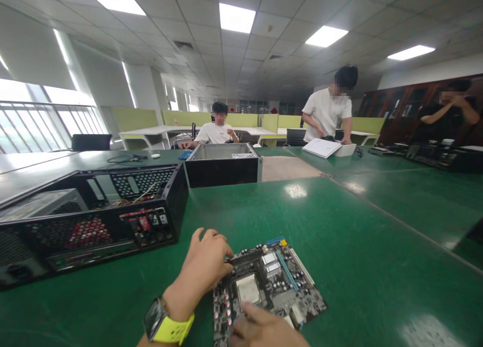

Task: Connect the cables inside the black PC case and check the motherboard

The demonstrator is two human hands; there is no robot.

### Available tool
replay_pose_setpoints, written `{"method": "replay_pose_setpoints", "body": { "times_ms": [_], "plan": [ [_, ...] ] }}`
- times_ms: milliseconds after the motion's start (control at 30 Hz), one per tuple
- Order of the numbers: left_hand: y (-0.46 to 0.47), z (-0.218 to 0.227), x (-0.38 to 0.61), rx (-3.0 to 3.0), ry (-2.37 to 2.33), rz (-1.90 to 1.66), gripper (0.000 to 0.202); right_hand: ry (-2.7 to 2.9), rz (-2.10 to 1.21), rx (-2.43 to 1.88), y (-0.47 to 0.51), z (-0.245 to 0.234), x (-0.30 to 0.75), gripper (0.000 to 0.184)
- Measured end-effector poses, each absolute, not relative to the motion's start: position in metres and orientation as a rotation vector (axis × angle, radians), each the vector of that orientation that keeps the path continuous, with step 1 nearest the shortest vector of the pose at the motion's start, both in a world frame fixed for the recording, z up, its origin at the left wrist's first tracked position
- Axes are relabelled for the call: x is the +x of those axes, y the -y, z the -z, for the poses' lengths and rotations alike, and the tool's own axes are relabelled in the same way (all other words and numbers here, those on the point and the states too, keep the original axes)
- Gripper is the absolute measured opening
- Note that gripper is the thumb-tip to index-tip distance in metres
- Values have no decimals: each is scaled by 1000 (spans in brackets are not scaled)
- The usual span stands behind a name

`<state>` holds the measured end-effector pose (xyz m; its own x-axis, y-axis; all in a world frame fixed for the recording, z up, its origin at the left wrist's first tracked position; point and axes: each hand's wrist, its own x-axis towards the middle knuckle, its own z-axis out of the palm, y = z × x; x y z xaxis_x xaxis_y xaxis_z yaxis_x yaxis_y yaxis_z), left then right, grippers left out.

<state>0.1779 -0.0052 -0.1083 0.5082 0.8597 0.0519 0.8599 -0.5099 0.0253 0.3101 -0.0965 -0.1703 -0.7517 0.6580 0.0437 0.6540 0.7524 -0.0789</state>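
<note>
Motherboard (277, 299) lies flat on green table (377, 231), well short of its far edge. My left hand (207, 259), fingers half-curled, is at the board's far-left corner; can't tell if it grips. My right hand (266, 329), blurred, fingers partly bent, is by the processor (248, 288); hold unclear.

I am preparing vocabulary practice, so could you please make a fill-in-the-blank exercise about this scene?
The right hand is over the circuit board, which lies on a ____ table.
A watch is worn on the ____ wrist.
The circuit board lies to the ____ of the computer case with wires inside.
One co-worker in white sits; the co-worker at the white box ____.

Missing words: green; left; right; stands.
</note>
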Motion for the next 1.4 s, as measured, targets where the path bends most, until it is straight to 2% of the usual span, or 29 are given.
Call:
{"method": "replay_pose_setpoints", "body": {
  "times_ms": [167, 400, 600, 767, 833, 933, 1033, 1133, 1267, 1400],
  "plan": [
    [1, 114, 176, -2751, 1601, -92, 14, 2629, -162, -1610, 65, 102, 368, 22],
    [-4, 121, 169, -2686, 1825, -140, 22, 2405, -165, -1909, 15, 108, 439, 41],
    [-8, 125, 167, -2639, 1939, -73, 24, 2615, -409, -1569, 33, 109, 412, 47],
    [-8, 126, 165, -2604, 1956, -40, 20, 2806, -424, -1286, 61, 121, 371, 58],
    [-9, 127, 164, -2605, 1951, -39, 20, 2828, -357, -1277, 67, 127, 363, 56],
    [-10, 128, 163, -2597, 1947, -13, 21, 2778, -156, -1425, 64, 130, 361, 38],
    [-12, 129, 162, -2586, 1941, 28, 22, 2696, -15, -1663, 52, 129, 371, 28],
    [-14, 129, 162, -2574, 1947, 89, 22, 2663, -105, -1748, 40, 127, 386, 28],
    [-12, 124, 162, -2549, 1971, 139, 22, 2654, -317, -1580, 30, 129, 402, 34],
    [-10, 120, 161, -2530, 1997, 170, 20, 2675, -325, -1436, 21, 135, 417, 36]
  ]
}}
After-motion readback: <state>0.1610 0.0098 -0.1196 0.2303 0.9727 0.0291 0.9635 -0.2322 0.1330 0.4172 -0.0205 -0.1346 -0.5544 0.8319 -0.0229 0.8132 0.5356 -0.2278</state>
